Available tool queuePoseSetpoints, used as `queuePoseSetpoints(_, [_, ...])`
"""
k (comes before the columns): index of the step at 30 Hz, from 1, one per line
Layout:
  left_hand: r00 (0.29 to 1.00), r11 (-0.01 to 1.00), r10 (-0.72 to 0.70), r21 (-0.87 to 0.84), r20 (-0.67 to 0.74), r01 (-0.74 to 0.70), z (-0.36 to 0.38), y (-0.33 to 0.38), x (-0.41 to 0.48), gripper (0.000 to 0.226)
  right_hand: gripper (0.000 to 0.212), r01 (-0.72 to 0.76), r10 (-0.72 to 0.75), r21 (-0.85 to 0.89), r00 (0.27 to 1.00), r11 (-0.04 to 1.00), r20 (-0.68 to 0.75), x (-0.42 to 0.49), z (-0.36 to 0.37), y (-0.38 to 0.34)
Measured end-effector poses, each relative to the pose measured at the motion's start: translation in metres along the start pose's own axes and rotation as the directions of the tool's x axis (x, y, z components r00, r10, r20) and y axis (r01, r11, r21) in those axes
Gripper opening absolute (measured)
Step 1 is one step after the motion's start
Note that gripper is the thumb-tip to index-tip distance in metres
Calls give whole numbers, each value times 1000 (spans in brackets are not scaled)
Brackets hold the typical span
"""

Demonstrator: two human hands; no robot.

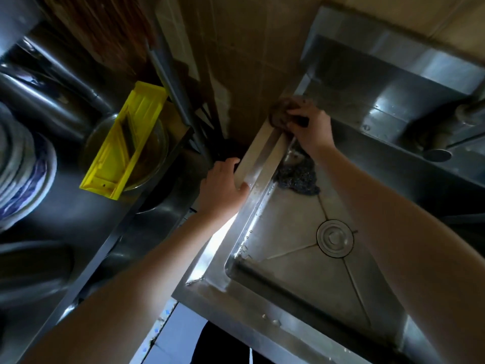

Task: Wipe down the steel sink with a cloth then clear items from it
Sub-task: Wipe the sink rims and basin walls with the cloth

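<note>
The steel sink (210, 287) fills the right half of the head view, with a round drain (334, 238) in its basin. My right hand (308, 128) presses a brown cloth (282, 114) onto the sink's far left corner rim. My left hand (223, 186) grips the sink's left rim, fingers wrapped over the outer edge. A dark steel-wool scourer (298, 176) lies in the basin's far corner, just below my right wrist.
A tap (443, 143) reaches over the sink from the right. On the dark counter at left, a yellow slicer (126, 143) rests on a glass bowl (154, 156). Patterned plates (23, 177) are stacked at far left. A tiled wall stands behind.
</note>
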State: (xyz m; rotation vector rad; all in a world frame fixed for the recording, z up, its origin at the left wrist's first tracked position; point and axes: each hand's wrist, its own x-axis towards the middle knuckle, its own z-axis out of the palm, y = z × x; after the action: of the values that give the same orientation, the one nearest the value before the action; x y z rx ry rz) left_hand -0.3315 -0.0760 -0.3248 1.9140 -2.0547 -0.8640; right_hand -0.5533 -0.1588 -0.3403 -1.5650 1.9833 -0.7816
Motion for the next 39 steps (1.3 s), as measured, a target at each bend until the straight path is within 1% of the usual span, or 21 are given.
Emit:
queuePoseSetpoints(2, [1000, 1000, 22, 19, 11, -22, 2, 2, 10, 49, 30, -27, 26, -14, 999, 1000, -30, 10, -2, -2])
queuePoseSetpoints(5, [1000, 999, 21, 31, 14, -21, 4, 5, 22, 48, 32, -40, 40, 15, 999, 999, -31, -4, 3, -7])
queuePoseSetpoints(6, [1000, 999, 26, 19, 17, -27, 4, 6, 24, 48, 33, -27, 28, 27, 999, 999, -26, -13, 6, -9])
queuePoseSetpoints(8, [998, 998, 53, -23, 28, -52, 3, 6, 27, 48, 33, 42, -41, 35, 999, 999, -27, -29, 12, -10])
queuePoseSetpoints(10, [995, 995, 88, -39, 35, -87, 3, 7, 29, 47, 32, 108, -108, 3, 994, 994, -28, -38, 18, -9])
queuePoseSetpoints(12, [993, 993, 112, -38, 34, -110, 4, 10, 33, 45, 32, 138, -140, -51, 989, 989, -38, -36, 20, -8])
queuePoseSetpoints(14, [993, 992, 117, -46, 24, -116, 4, 16, 38, 52, 30, 140, -146, -90, 987, 986, -64, -24, 18, -6])
queuePoseSetpoints(17, [985, 985, 174, -21, 13, -174, 5, 25, 49, 64, 32, 66, -77, -118, 993, 991, -89, 4, 10, -1])
queuePoseSetpoints(21, [973, 974, 221, 45, 62, -224, 6, 36, 71, 61, 32, 31, -66, -241, 988, 970, -140, 33, 2, 5])
queuePoseSetpoints(25, [956, 949, 285, 123, 66, -292, 9, 43, 88, 58, 33, -18, -46, -301, 977, 953, -206, 44, 6, 5])
queuePoseSetpoints(29, [931, 918, 357, 156, 79, -365, 11, 50, 99, 56, 35, -67, -11, -407, 982, 911, -187, 49, -3, 11])
queuePoseSetpoints(32, [901, 886, 419, 168, 109, -432, 12, 54, 105, 55, 40, -115, 38, -480, 985, 870, -167, 44, -21, 27])
queuePoseSetpoints(36, [900, 887, 421, 156, 115, -434, 15, 59, 109, 51, 41, -150, 68, -536, 983, 831, -170, 26, -48, 52])
queuePoseSetpoints(39, [912, 890, 395, 202, 106, -409, 18, 63, 114, 51, 43, -239, 130, -518, 962, 821, -239, 9, -66, 68])
